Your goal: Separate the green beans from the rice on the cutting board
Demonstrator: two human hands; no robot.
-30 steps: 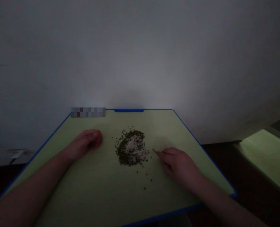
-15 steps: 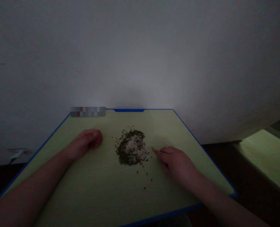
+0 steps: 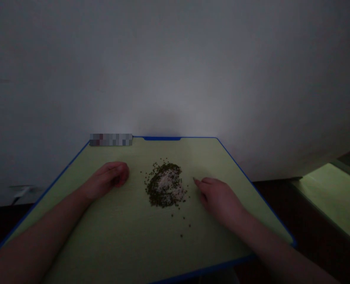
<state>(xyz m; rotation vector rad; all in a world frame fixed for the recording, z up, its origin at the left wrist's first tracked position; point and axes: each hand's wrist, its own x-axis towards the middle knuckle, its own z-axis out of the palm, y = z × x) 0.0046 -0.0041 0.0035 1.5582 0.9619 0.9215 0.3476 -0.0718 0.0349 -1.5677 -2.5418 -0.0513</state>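
left hand (image 3: 108,179): left of centre, fingers curled on the tabletop (image 3: 118,240) — cannot tell if anything is held | right hand (image 3: 222,201): right of centre, fingertips pinching a slim implement (image 3: 194,179) | grain pile (image 3: 165,185): lower centre of frame, dark and pale mixed — between both hands

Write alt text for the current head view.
A heap of dark green and pale grains lies on a blue-edged table between a curled left hand and a right hand with pinched fingers. Whatever those fingers may hold is too small to identify.
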